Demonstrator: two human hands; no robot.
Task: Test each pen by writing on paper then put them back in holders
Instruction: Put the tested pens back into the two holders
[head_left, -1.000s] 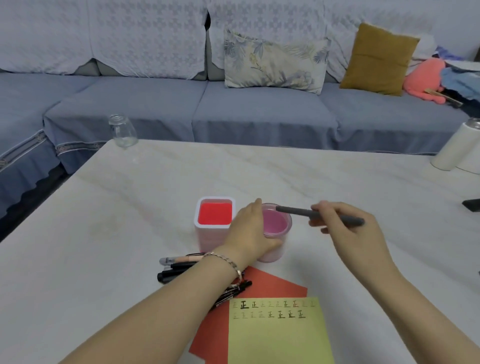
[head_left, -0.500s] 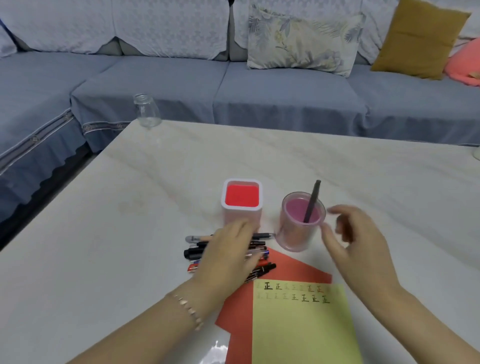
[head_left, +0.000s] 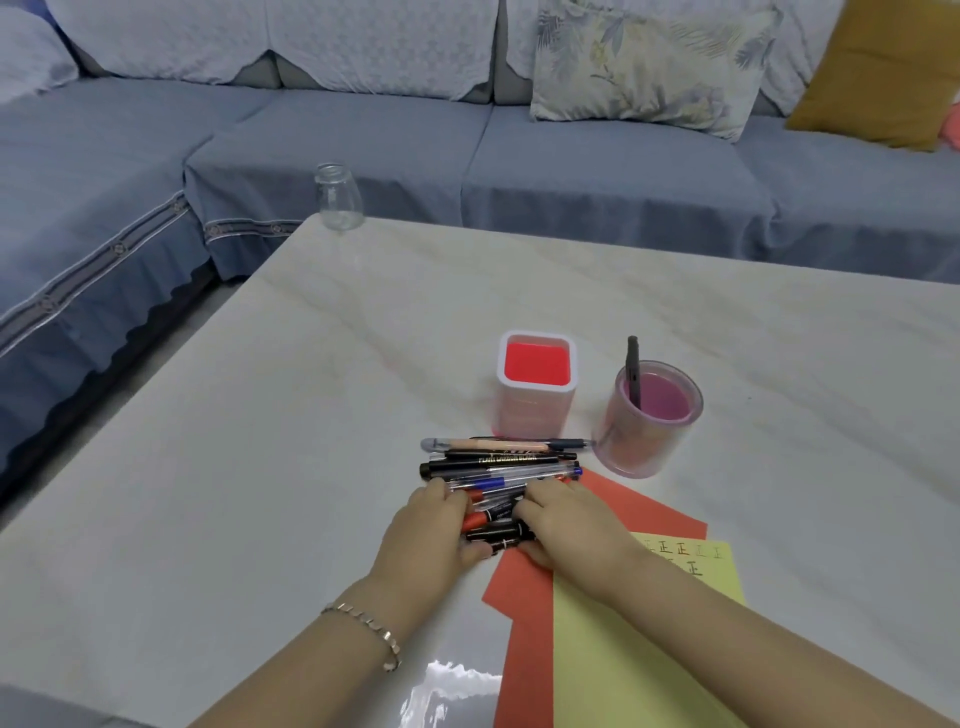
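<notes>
Our left hand (head_left: 434, 525) and right hand (head_left: 569, 522) both pinch the nearest pens (head_left: 498, 460) in the lower-centre pile, fingers curled over them. We should lift only one pen clear, then test it on the yellow paper (head_left: 623, 649) at lower right.

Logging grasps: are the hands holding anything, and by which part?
The left hand and right hand curl round the nearest pens in the loose pile of black, red and blue pens, one at each end; exact pen unclear.

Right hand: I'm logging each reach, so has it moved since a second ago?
Yes. The right hand left the round pink holder and came nearer and leftward onto the pen pile.
</notes>
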